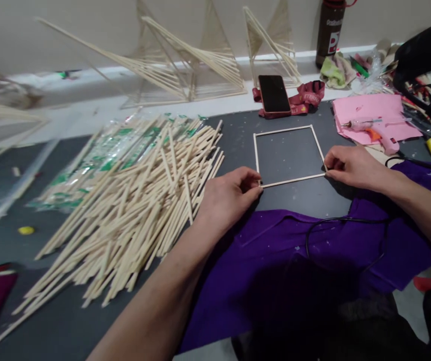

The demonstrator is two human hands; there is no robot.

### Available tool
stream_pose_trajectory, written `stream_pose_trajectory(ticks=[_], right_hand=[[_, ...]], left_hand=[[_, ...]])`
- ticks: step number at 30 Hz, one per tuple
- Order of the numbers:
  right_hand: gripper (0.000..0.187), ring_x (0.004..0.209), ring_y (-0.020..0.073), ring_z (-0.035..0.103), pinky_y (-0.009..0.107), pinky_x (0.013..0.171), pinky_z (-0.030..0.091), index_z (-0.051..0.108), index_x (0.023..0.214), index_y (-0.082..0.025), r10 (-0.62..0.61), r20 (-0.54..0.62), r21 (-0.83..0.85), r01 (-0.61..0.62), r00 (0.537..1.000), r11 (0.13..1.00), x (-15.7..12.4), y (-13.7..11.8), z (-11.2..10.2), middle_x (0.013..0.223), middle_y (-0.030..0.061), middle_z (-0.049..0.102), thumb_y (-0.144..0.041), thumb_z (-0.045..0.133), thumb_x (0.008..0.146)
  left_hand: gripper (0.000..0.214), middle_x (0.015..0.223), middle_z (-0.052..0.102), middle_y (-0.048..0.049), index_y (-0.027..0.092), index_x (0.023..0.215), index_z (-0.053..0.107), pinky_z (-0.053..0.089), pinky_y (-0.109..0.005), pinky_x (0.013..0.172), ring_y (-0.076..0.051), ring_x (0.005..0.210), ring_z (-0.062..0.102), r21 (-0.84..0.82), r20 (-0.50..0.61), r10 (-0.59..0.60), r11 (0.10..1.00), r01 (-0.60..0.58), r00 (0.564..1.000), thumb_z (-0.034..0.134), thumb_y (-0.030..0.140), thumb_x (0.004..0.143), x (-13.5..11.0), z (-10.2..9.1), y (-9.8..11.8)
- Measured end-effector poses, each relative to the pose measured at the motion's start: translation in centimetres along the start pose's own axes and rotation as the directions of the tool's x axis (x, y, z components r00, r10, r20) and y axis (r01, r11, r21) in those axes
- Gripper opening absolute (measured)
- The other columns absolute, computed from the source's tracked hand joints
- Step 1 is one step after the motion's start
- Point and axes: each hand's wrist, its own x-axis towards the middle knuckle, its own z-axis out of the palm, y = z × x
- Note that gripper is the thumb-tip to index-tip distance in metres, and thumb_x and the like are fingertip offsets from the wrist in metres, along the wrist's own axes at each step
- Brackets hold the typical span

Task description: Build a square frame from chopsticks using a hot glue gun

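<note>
The left hand point(227, 196) and right hand point(353, 164) pinch the square stick frame point(293, 181) at its two near corners on the grey table point(238, 138)

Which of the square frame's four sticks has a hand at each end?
The near stick: left hand at one end, right hand at the other. No other stick has both.

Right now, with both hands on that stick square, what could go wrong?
The stick square might skew if the left hand and right hand pull unevenly. The loose stick pile beside the left forearm could get knocked. The black cord looped over the purple cloth may catch the right hand.
</note>
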Motion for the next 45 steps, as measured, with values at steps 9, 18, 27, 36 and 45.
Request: stream_pose_trajectory(ticks=[9, 18, 27, 36, 45], right_hand=[[0.007, 0.069, 0.0148, 0.064, 0.027, 0.065, 0.046, 0.066, 0.085, -0.019, 0.002, -0.032, 0.040, -0.001, 0.999, 0.999, 0.0, 0.4, 0.0, 0.077, 0.0024, 0.071, -0.022, 0.061, 0.083], [0.016, 0.074, 0.0157, 0.064, 0.029, 0.068, 0.044, 0.074, 0.093, -0.016, 0.060, 0.007, -0.054, -0.059, 0.998, 0.997, 0.1, -0.2, -0.8, 0.084, 0.0049, 0.071, -0.020, 0.060, 0.084], [0.013, 0.074, 0.0160, 0.060, 0.028, 0.066, 0.039, 0.075, 0.088, -0.018, 0.063, 0.051, -0.173, -0.053, 0.997, 0.983, 0.0, -0.6, -0.6, 0.086, 0.0052, 0.071, -0.022, 0.063, 0.083], [0.017, 0.074, 0.0166, 0.062, 0.029, 0.068, 0.041, 0.077, 0.088, -0.017, 0.043, 0.026, -0.189, -0.037, 0.999, 0.981, 0.0, -0.4, -0.3, 0.087, 0.0068, 0.073, -0.022, 0.061, 0.085], [0.019, 0.072, 0.0166, 0.061, 0.029, 0.066, 0.040, 0.075, 0.086, -0.016, 0.030, 0.030, -0.191, -0.024, 0.999, 0.981, -0.1, -0.4, -0.2, 0.086, 0.0075, 0.073, -0.023, 0.058, 0.085]], left_hand=[[0.016, 0.074, 0.076, -0.0019, 0.026, 0.079, 0.074, 0.051, -0.031, 0.069, -0.021, 0.072, 0.069, 0.076, 0.020, -0.075, 0.994, 0.073, 0.997, 0.063, 0.038, 0.077, 0.4, -1.3, -0.8], [0.022, 0.094, 0.079, -0.0036, 0.029, 0.090, 0.074, 0.055, -0.036, 0.080, -0.025, 0.087, 0.072, 0.068, -0.019, 0.024, 0.997, -0.022, 1.000, 0.069, 0.045, 0.076, 0.4, -0.4, -0.7], [0.017, 0.097, 0.078, -0.0045, 0.029, 0.090, 0.073, 0.055, -0.038, 0.087, -0.026, 0.091, 0.072, 0.091, -0.019, 0.058, 0.994, -0.056, 0.998, 0.062, 0.038, 0.082, 0.2, 0.1, -0.6], [0.016, 0.097, 0.079, -0.0035, 0.029, 0.090, 0.073, 0.056, -0.039, 0.088, -0.026, 0.092, 0.073, 0.101, -0.048, 0.056, 0.994, -0.051, 0.997, 0.062, 0.040, 0.084, 0.2, 0.4, -0.6], [0.017, 0.098, 0.079, -0.0049, 0.027, 0.091, 0.073, 0.055, -0.039, 0.090, -0.026, 0.093, 0.073, 0.058, -0.056, 0.028, 0.998, -0.025, 0.998, 0.062, 0.037, 0.083, 0.0, 0.5, -0.3]])
